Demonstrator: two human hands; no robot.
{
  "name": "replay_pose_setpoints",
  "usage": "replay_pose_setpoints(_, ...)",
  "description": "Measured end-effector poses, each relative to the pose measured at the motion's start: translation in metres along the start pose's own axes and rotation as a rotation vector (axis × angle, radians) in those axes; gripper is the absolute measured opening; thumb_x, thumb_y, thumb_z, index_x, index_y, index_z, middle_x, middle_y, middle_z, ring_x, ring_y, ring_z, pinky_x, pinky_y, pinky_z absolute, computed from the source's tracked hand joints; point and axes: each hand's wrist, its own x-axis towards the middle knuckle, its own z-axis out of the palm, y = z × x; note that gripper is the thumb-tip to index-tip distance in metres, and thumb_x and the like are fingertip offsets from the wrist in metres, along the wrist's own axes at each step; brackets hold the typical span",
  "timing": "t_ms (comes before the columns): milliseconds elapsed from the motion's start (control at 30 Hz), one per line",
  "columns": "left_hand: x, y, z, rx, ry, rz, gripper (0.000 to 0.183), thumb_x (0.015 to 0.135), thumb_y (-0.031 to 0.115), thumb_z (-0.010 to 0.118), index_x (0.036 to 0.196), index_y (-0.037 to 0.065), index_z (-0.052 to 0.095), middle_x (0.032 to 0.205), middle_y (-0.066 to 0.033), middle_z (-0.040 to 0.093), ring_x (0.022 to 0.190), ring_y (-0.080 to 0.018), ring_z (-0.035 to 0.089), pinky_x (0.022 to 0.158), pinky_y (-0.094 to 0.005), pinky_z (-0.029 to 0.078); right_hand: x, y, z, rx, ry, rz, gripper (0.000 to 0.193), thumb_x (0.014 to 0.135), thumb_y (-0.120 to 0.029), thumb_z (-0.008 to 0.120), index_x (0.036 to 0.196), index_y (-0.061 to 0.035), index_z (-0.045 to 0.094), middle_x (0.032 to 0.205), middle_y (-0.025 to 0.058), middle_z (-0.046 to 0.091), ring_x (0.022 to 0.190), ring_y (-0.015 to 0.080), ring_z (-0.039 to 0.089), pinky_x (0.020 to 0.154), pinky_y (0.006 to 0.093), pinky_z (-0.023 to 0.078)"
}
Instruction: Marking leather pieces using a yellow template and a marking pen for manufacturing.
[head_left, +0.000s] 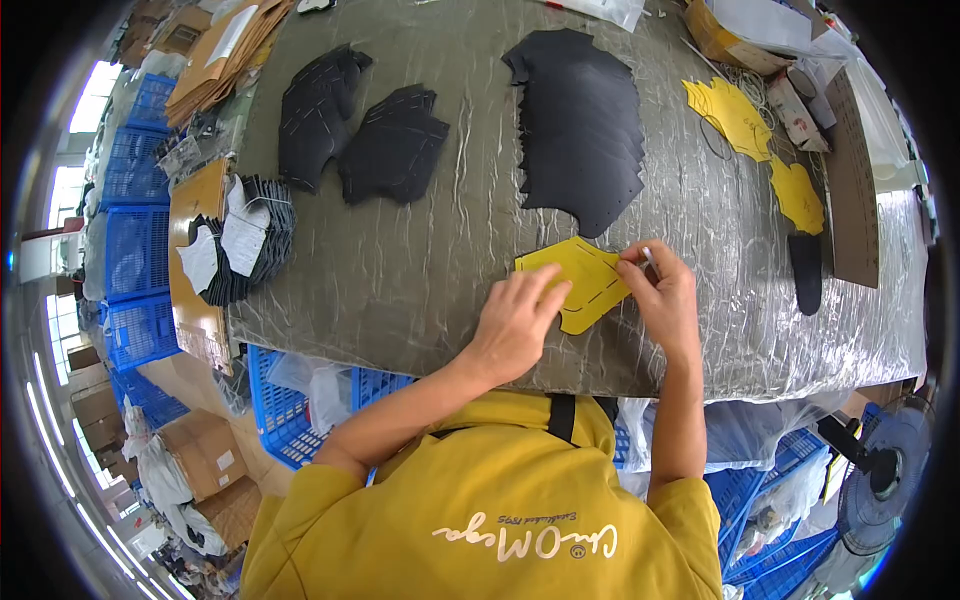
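Observation:
A yellow pattern template [572, 272] with dashed slots lies at the table's near middle, a thin dark edge showing beneath it. My left hand [517, 322] rests on its left part, fingers stretched out and pressing it down. At its right corner, my right hand [662, 293] is closed in a pinch around a slim pen [649, 257]; only its whitish end shows, and the tip is hidden by the fingers. Just beyond the template, a fanned stack of black cut pieces [578, 120] reaches away from me.
Two piles of marked black pieces, one far left [318, 115] and one beside it [395, 148], lie on the plastic-covered table [440, 270]. More yellow templates [735, 118] and a black strip [805, 275] are at right, near a cardboard panel [850, 180]. A fan [885, 470] stands lower right.

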Motion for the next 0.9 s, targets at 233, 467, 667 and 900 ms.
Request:
replay_pose_setpoints(233, 0.029, -0.024, -0.030, 0.048, -0.056, -0.299, 0.049, 0.081, 0.002, 0.068, 0.128, 0.003, 0.054, 0.123, -0.0166, 0.051, 0.117, -0.0361, 0.049, 0.097, -0.0483, 0.038, 0.094, 0.040, -0.073, 1.091, 0.394, 0.105, 0.024, 0.098, -0.010, 0.068, 0.118, 0.0017, 0.067, 0.081, -0.0045, 0.059, 0.059, 0.0023, 0.037, 0.053, 0.0213, 0.029)
replay_pose_setpoints(467, 0.025, -0.022, -0.003, -0.126, -0.011, -0.288, 0.031, 0.075, -0.006, 0.061, 0.100, 0.007, 0.049, 0.104, -0.0140, 0.052, 0.102, -0.0347, 0.051, 0.086, -0.0471, 0.037, 0.123, 0.142, -0.081, 1.689, -0.141, -0.186, 0.034, 0.100, -0.003, 0.060, 0.134, -0.0008, 0.054, 0.105, 0.0064, 0.056, 0.069, 0.0084, 0.041, 0.055, 0.0231, 0.034)
replay_pose_setpoints(667, 0.012, -0.079, -0.061, -0.467, 0.392, -0.431, 0.025, 0.077, -0.007, 0.048, 0.100, 0.002, 0.053, 0.090, -0.0064, 0.055, 0.082, -0.0164, 0.058, 0.076, -0.0307, 0.048, 0.128, 0.147, -0.087, 1.563, -0.093, -0.163, 0.032, 0.103, -0.004, 0.058, 0.134, 0.0011, 0.054, 0.108, 0.0077, 0.057, 0.069, 0.0071, 0.040, 0.053, 0.0205, 0.033)
replay_pose_setpoints(900, 0.030, -0.189, -0.115, 0.164, 0.634, -0.436, 0.038, 0.083, -0.002, 0.061, 0.120, 0.000, 0.054, 0.115, -0.0183, 0.059, 0.106, -0.0338, 0.058, 0.092, -0.0446, 0.045, 0.137, 0.131, -0.079, 1.422, 0.057, -0.071, 0.039, 0.101, -0.009, 0.062, 0.139, -0.0026, 0.054, 0.095, 0.0024, 0.062, 0.062, 0.0052, 0.042, 0.053, 0.0192, 0.038)
